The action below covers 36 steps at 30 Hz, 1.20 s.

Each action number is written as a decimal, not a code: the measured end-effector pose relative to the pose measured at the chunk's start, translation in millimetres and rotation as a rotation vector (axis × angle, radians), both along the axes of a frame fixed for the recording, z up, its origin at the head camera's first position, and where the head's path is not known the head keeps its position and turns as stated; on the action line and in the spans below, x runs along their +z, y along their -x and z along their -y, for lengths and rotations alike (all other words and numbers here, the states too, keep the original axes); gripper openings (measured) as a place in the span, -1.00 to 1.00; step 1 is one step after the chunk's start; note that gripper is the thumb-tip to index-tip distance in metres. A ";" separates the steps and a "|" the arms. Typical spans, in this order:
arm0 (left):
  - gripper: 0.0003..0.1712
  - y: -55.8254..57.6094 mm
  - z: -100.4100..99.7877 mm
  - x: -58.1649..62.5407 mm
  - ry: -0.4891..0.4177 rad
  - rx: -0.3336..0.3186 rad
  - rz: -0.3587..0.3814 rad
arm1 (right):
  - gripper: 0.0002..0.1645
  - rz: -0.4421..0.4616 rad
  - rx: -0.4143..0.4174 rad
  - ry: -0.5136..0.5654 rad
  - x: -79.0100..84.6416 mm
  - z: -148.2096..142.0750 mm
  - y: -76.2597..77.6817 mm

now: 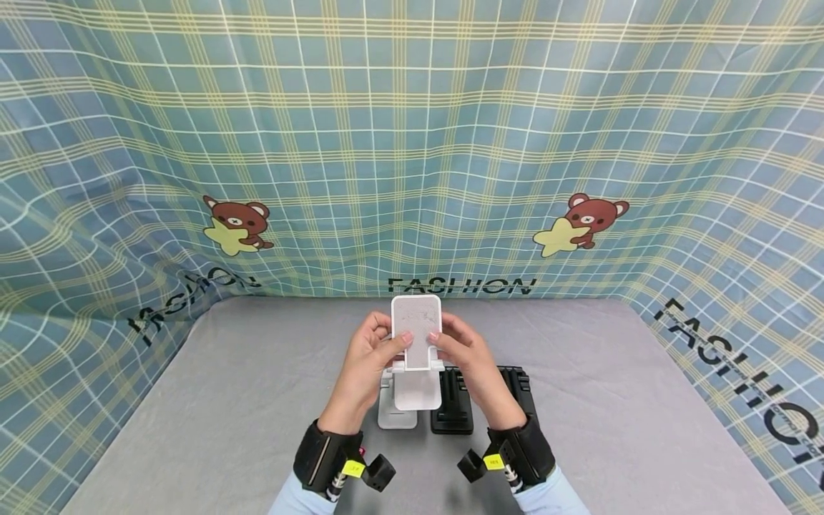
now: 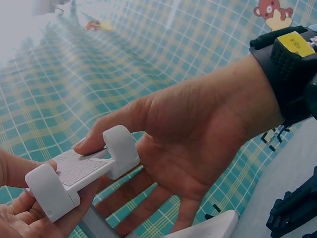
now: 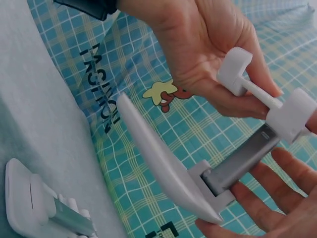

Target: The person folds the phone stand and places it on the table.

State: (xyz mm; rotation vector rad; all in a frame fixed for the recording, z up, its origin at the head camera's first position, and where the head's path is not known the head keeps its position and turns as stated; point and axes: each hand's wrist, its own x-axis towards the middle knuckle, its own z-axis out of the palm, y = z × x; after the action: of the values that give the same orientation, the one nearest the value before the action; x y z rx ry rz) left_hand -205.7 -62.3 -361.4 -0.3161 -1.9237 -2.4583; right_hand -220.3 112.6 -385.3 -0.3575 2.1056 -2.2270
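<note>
Both hands hold a white folding phone stand (image 1: 417,390) up over the table, between them. My left hand (image 1: 362,361) pinches the left side of its textured back plate (image 1: 415,315), thumb on the face and fingers behind. On the opposite side my right hand (image 1: 470,357) grips the same plate, also with its thumb on the face. Two white hooked lips (image 2: 121,151) stand at the plate's lower end in the left wrist view. A grey metal arm (image 3: 242,158) links the plate to the rounded white base (image 3: 161,156) in the right wrist view.
Another white phone stand (image 1: 397,420) lies folded on the grey table (image 1: 257,400), partly hidden by the held one. Beside it is a black phone stand (image 1: 452,418), and more black stand parts (image 1: 517,378) show behind my right forearm. Plaid curtain (image 1: 412,143) surrounds the table's back and sides.
</note>
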 end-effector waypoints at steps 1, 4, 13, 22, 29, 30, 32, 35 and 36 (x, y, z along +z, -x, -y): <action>-0.79 -0.1 -0.2 -0.2 -0.001 -0.001 -0.001 | -0.49 -0.006 -0.005 0.007 -0.1 0.1 -0.5; -0.79 0.3 -0.7 -1.4 0.000 -0.008 -0.004 | -0.48 -0.023 -0.012 0.013 -1.0 0.5 -1.9; -0.79 -1.3 -2.4 -4.2 0.023 -0.026 -0.011 | -0.45 -0.017 -0.012 0.002 -2.5 5.0 -5.6; -0.74 2.6 2.2 -5.7 0.063 -0.012 -0.004 | -0.42 0.006 -0.069 0.045 1.3 8.1 -7.1; -0.72 21.6 31.1 -13.3 0.051 0.093 0.002 | -0.43 0.022 -0.116 0.063 5.4 2.8 -5.5; -0.71 25.0 35.9 -16.1 0.047 0.104 0.016 | -0.43 0.024 -0.118 0.067 5.8 2.1 -5.4; -0.67 31.2 44.0 -23.1 0.047 0.108 0.056 | -0.43 0.032 -0.125 0.077 6.3 1.1 -5.1; -0.56 38.8 49.8 -35.4 0.062 0.025 0.125 | -0.42 0.030 -0.130 0.075 6.4 0.3 -4.8; -0.52 40.8 49.8 -39.4 0.066 -0.027 0.146 | -0.42 0.027 -0.130 0.072 6.2 0.1 -4.7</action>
State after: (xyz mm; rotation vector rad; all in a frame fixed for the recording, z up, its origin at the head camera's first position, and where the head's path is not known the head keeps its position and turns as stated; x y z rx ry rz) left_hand -246.5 -112.1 -400.8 -0.1683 -2.0724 -2.5039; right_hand -215.6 112.5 -379.1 -0.1977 2.0967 -2.3686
